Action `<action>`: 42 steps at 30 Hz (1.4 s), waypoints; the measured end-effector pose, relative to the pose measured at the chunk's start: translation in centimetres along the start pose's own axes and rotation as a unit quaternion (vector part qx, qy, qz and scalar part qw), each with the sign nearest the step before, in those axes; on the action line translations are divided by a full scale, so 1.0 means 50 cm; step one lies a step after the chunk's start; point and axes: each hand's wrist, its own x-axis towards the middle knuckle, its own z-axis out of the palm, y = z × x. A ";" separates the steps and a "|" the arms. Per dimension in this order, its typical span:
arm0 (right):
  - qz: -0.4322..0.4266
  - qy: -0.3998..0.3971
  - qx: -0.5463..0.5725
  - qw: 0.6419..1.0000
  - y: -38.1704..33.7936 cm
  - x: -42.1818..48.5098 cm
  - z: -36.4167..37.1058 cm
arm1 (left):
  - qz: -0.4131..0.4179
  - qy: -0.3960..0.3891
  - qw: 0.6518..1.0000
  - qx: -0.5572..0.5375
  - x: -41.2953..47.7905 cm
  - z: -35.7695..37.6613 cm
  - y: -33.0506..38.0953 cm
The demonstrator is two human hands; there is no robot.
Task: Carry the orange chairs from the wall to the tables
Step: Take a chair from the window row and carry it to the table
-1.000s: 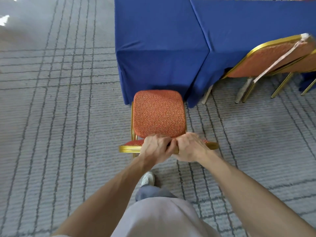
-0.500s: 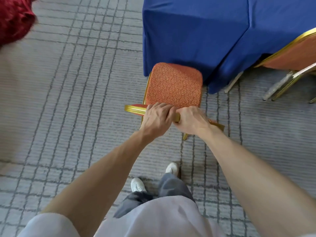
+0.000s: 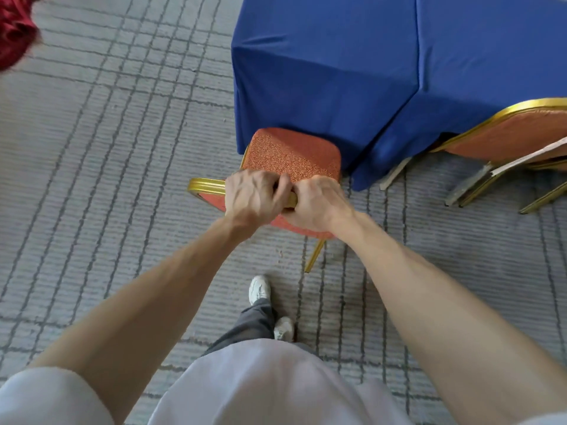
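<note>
An orange chair [image 3: 293, 153] with a gold metal frame stands in front of me, its seat against the corner of a table draped in blue cloth [image 3: 325, 75]. My left hand [image 3: 253, 199] and my right hand [image 3: 316, 204] grip the gold top rail of its backrest side by side, fingers curled over it. One gold rear leg shows below the backrest. The chair's front legs are hidden under the seat.
Another orange gold-framed chair [image 3: 518, 133] leans at the right edge by a second blue-covered table [image 3: 491, 47]. Red fabric [image 3: 15, 29] lies at the top left. Grey lined carpet [image 3: 107, 179] spreads to the left. My feet are just behind the chair.
The chair has shifted to the right and closer to the blue table corner, turning slightly. Both hands keep their grip on the backrest rail. My feet have stepped forward.
</note>
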 end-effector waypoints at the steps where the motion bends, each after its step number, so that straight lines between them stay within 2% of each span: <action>1: 0.012 0.013 -0.009 1.000 0.007 0.013 -0.015 | 0.006 -0.004 1.000 0.001 0.023 -0.004 0.005; 6: 0.026 0.048 -0.038 0.998 0.015 0.050 -0.048 | 0.074 0.016 0.997 -0.025 0.079 -0.009 0.001; 10: 0.048 0.038 -0.014 0.998 0.007 0.048 -0.054 | 0.089 0.017 0.995 -0.043 0.084 -0.005 -0.004; 14: 0.092 0.072 0.033 0.993 -0.007 0.039 -0.053 | 0.087 0.007 0.996 -0.033 0.093 -0.012 -0.002; 18: 0.119 0.028 0.061 0.991 -0.013 0.025 -0.046 | 0.072 -0.018 0.997 -0.027 0.083 0.006 -0.010; 26: 0.125 0.018 0.057 0.990 0.044 0.074 -0.012 | 0.067 -0.064 0.995 -0.035 0.138 0.072 -0.022; 33: 0.203 -0.014 0.053 0.978 0.163 0.025 -0.013 | 0.107 -0.155 0.981 -0.050 0.143 0.146 0.102; 38: 0.166 -0.013 0.072 0.983 0.167 0.022 -0.010 | 0.125 -0.139 0.981 -0.047 0.136 0.152 0.079; 42: 0.161 -0.065 0.108 0.979 0.174 0.022 -0.035 | 0.125 -0.143 0.980 -0.056 0.136 0.149 0.078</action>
